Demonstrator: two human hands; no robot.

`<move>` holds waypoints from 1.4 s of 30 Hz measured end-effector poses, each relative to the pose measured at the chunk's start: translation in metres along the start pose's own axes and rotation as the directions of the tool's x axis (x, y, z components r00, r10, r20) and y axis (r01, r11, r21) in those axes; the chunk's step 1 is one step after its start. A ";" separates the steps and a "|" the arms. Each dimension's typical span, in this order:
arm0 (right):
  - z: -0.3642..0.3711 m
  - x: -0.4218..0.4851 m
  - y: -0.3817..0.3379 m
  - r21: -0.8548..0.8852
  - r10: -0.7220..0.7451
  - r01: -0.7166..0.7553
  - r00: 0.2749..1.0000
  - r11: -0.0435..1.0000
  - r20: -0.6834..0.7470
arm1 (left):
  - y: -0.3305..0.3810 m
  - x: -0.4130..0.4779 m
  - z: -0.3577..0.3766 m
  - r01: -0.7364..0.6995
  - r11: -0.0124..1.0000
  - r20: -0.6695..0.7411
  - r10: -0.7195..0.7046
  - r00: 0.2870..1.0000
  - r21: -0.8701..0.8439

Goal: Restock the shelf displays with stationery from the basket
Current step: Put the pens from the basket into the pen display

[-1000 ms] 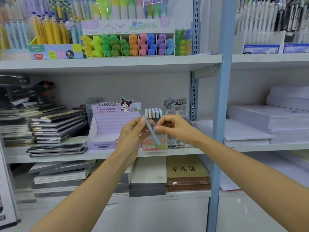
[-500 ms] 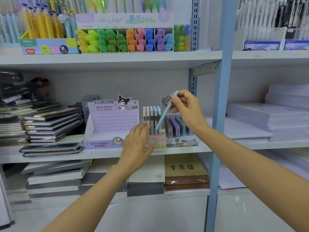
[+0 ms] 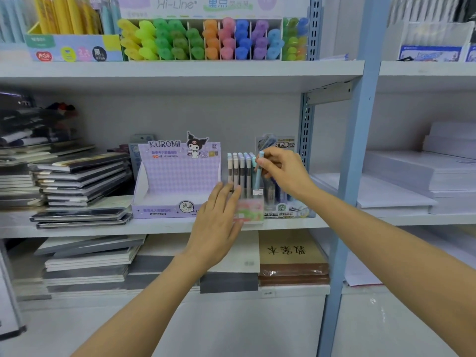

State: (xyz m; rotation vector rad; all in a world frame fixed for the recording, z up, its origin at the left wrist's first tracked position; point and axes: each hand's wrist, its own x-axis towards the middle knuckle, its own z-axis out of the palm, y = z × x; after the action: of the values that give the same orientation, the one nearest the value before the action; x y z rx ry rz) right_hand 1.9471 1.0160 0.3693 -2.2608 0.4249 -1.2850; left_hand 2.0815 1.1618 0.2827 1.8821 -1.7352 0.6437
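A clear pen display box [image 3: 253, 210] with a pink and green front stands on the middle shelf [image 3: 103, 228], holding several upright pastel pens [image 3: 239, 171]. My right hand [image 3: 283, 173] pinches a light blue pen [image 3: 258, 171] near its top, the pen almost upright with its lower end inside the right side of the box. My left hand [image 3: 219, 222] rests against the box's left front with straight fingers. No basket is in view.
A purple KUROMI display carton [image 3: 177, 181] stands left of the pen box, a lead refill display [image 3: 286, 202] right of it. Notebooks [image 3: 79, 176] are stacked at left, paper reams [image 3: 422, 176] at right. Highlighters [image 3: 206, 39] fill the upper shelf. A blue upright [image 3: 358, 150] divides the bays.
My right hand took the blue pen from the left hand, raised it, then lowered it upright into the box. My left hand moved down to steady the box.
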 end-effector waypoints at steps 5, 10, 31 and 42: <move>0.009 0.003 0.002 -0.025 0.019 -0.021 0.998 0.999 -0.057 | -0.001 0.000 0.004 0.006 1.000 -0.025 -0.006 1.000 -0.002; 0.019 0.000 0.009 -0.249 -0.122 0.089 0.985 0.964 -0.119 | -0.001 -0.001 0.005 0.014 1.000 -0.023 -0.013 1.000 0.003; 0.038 -0.043 0.025 -0.506 -0.138 0.142 0.989 0.851 0.046 | -0.011 0.005 0.009 -0.026 1.000 0.004 0.026 1.000 0.005; 0.138 -0.211 0.080 -0.024 -0.133 0.154 0.917 0.988 0.377 | -0.025 -0.153 0.127 0.131 0.958 -0.074 -0.154 0.985 -0.254</move>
State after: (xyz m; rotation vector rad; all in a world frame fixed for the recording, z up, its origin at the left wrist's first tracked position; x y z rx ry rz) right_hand 1.9577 1.0918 0.1159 -2.5495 0.1568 -0.8799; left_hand 2.0959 1.1987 0.0860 1.7546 -1.5273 0.4298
